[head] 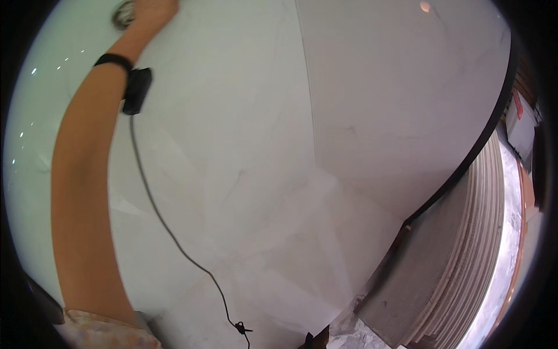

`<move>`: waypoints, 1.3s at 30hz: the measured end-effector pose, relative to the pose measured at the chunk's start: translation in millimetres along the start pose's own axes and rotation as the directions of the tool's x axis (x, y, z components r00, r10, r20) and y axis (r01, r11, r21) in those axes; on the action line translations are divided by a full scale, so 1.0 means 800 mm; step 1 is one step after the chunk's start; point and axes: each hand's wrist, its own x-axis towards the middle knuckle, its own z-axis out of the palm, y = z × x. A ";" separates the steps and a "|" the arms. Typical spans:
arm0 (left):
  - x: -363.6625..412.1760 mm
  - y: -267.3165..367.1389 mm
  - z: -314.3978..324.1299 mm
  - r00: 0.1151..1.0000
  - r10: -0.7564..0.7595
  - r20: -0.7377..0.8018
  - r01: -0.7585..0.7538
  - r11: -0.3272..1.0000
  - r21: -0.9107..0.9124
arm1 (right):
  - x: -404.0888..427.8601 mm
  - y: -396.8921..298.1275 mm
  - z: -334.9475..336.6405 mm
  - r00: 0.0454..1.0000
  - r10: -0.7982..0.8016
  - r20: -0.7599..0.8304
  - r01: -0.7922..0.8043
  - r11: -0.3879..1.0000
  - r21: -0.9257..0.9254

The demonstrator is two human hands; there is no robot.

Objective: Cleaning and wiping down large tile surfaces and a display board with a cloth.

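My left forearm reaches up the left side over a broad, glossy white panel with faint marble-like veins (226, 131). My left hand (154, 13) is at the top edge, partly cut off, so its fingers are hidden. Right beside it is a round, metallic-looking thing (124, 15), blurred; whether the hand grips it or only lies next to it cannot be told. A black band (114, 60) circles my wrist, with a small black box (138, 90) at it. From the box a thin dark cable (174, 240) runs down to the bottom edge. My right hand is out of view.
A straight seam (310, 100) divides the pale surface, and a black edge strip (475, 152) bounds it on the right. Beyond stands a stack of thin sheets or slabs (457, 261). A white object with a red mark (521, 124) sits at far right.
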 end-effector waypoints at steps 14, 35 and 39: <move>-0.298 0.363 0.211 0.722 0.529 0.447 -0.421 0.848 -0.323 | -0.132 0.189 0.006 0.975 0.181 -0.131 -0.158 0.973 0.168; -0.597 0.631 0.254 0.584 0.448 0.677 0.323 0.637 -0.700 | -0.128 0.120 0.044 0.884 0.460 -0.077 -0.430 0.868 0.246; -0.515 0.630 0.219 0.285 0.566 0.774 0.137 0.774 -0.617 | -0.164 0.125 0.034 0.859 0.504 -0.094 -0.469 0.846 0.252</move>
